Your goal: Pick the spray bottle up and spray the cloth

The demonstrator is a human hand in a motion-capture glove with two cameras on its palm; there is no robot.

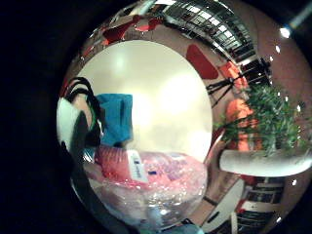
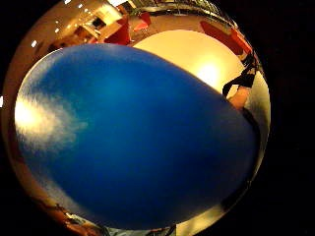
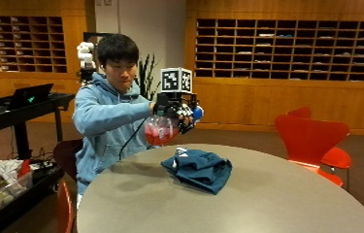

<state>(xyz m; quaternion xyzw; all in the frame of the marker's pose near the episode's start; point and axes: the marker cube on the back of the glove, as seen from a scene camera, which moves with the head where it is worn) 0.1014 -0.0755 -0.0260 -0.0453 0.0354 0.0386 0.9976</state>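
Note:
In the outside view my gloved right hand point(image 3: 180, 115) grips the spray bottle point(image 3: 161, 131) near its top and holds it in the air over the table's far edge. The bottle is clear with red liquid and has a blue spray head point(image 3: 197, 113). A crumpled dark teal cloth point(image 3: 197, 168) lies on the round grey table point(image 3: 246, 204), below and a little in front of the bottle. The little finger side view shows the bottle's clear body and pink label point(image 1: 146, 173) close up, with the cloth point(image 1: 116, 119) on the table point(image 1: 161, 87). The blue spray head point(image 2: 133, 142) fills the thumb side view.
An orange chair point(image 3: 310, 138) stands at the table's right. A black cart point(image 3: 20, 104) with a laptop is at the left, and another chair point(image 3: 65, 155) is behind the person. A potted plant point(image 1: 273, 117) shows beyond the table.

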